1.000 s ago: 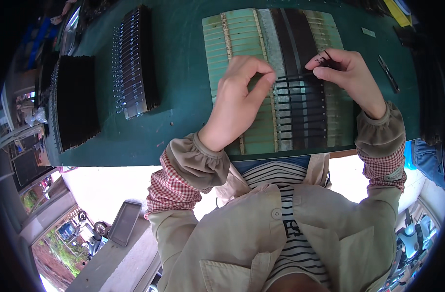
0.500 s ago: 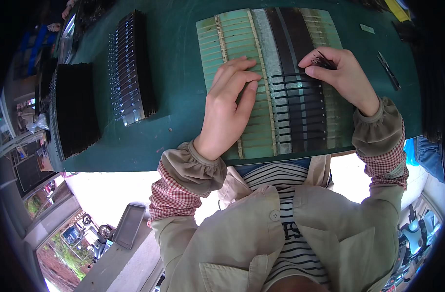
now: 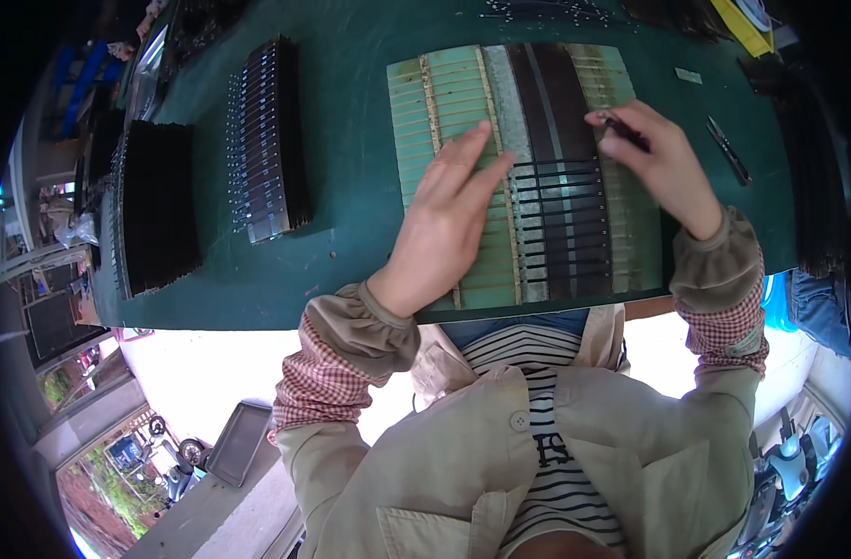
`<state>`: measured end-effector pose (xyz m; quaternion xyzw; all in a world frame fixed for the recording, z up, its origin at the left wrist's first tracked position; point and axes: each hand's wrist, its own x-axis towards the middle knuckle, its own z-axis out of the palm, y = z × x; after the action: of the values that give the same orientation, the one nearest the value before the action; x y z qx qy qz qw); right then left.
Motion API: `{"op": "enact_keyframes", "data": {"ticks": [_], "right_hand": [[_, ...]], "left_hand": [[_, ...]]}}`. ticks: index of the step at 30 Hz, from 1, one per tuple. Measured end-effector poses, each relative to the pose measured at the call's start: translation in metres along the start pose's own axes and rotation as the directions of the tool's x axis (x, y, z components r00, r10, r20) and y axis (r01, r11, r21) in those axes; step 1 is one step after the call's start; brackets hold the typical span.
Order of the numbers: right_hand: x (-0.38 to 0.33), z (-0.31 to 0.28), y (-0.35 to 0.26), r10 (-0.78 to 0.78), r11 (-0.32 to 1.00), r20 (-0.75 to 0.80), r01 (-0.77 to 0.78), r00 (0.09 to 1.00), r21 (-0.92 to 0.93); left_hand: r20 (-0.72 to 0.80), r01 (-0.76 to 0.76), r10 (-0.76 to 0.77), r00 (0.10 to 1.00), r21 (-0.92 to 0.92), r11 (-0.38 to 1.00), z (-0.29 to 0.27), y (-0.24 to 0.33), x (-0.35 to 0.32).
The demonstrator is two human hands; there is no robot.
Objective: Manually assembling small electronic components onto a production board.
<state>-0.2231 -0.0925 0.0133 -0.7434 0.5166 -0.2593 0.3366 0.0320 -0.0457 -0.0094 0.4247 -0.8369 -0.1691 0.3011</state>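
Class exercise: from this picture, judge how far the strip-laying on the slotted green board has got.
Done: a run of dark strips fills the slotted green board's lower rows. In hand: the right hand pinches another strip; the left hand presses flat on the board. Left: the upper rows show no crosswise strips.

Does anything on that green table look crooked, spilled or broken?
Nothing stands out. The black strips lie in even rows on the slotted board; the left hand rests flat on it, and the right hand pinches one dark strip.

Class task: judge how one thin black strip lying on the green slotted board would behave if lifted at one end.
A black strip looks long, narrow and flat, so probably light and somewhat bendy. It lies flat on the green slotted board, so unlikely to roll. The right hand pinches one, suggesting fingertips suffice.
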Motion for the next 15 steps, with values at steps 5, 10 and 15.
{"op": "enact_keyframes", "data": {"ticks": [5,10,15], "right_hand": [[0.006,-0.031,-0.024,0.155,0.916,0.231,-0.227,0.96,0.329],[0.014,0.0,-0.038,-0.097,0.874,0.406,-0.117,0.909,0.471],[0.01,0.003,-0.031,-0.065,0.921,0.348,-0.078,0.935,0.381]], "left_hand": [[0.069,0.327,-0.334,0.94,-0.457,0.827,-0.029,0.017,0.027],[0.139,0.32,-0.294,0.946,-0.563,0.762,-0.007,0.021,0.035],[0.155,0.317,-0.298,0.942,-0.701,0.639,0.01,0.018,0.029]]}}
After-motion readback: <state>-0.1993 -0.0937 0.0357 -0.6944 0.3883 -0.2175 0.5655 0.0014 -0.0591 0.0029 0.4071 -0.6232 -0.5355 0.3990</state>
